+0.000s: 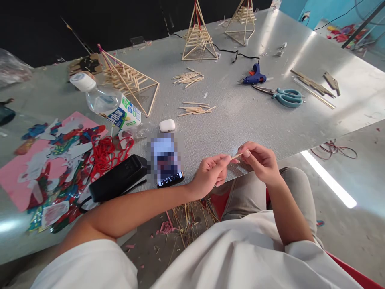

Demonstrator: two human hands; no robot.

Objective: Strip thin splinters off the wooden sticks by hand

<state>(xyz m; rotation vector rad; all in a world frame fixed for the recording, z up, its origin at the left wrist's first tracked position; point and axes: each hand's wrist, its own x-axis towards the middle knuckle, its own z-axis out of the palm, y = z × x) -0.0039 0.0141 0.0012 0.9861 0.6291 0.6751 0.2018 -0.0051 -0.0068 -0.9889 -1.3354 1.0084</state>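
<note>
My left hand (210, 173) and my right hand (261, 159) meet over the near edge of the silver table (240, 116). Both pinch one short, thin wooden stick (237, 155) between thumb and fingertips, one hand at each end. Two small piles of cut sticks (195, 108) (188, 77) lie farther out on the table. A blue glue gun (254, 76) and teal scissors (285, 96) lie beyond my right hand. Stick pyramids stand at the back (199, 38) (243, 22), and another lies tipped on its side (130, 80).
A phone (167, 165), a black case (118, 178), a white earbud case (167, 125) and a water bottle (106, 102) sit left of my hands. Coloured paper scraps and red string (105, 154) cover a pink sheet (18, 180). Stick offcuts (189, 218) litter the floor below.
</note>
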